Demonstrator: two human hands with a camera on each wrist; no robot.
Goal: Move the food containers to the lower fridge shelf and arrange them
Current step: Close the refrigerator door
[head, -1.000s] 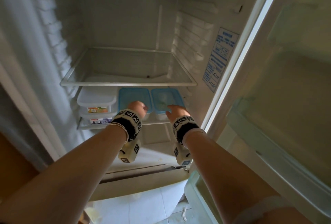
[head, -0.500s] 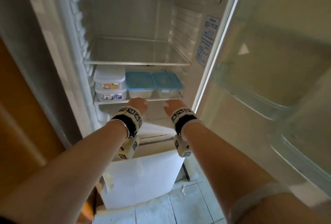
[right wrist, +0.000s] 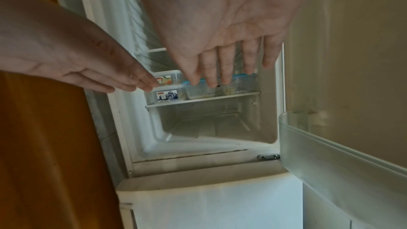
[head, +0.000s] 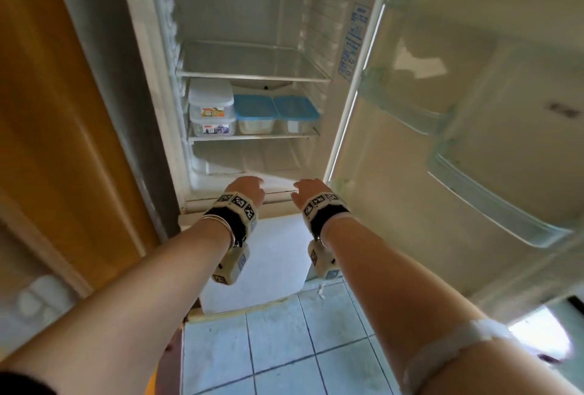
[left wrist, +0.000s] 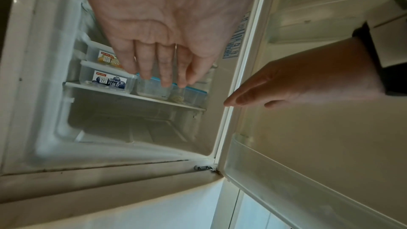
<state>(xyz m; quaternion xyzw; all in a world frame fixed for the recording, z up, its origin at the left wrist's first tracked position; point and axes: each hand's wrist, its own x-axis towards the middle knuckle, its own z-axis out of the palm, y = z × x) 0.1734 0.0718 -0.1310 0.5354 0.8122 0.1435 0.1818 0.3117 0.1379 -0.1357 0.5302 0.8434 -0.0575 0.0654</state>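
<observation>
Both hands have drawn back out of the fridge since a second ago, when they were at the blue-lidded containers. The left hand (head: 249, 190) and right hand (head: 308, 190) hang in front of the fridge opening, each grip relaxed, fingers straight, holding nothing. On the lower shelf (head: 252, 136) two clear containers (head: 211, 116) are stacked at the left, with two blue-lidded containers (head: 276, 113) side by side to their right. The upper shelf (head: 252, 76) is glass. The fridge door (head: 458, 141) stands open at the right.
</observation>
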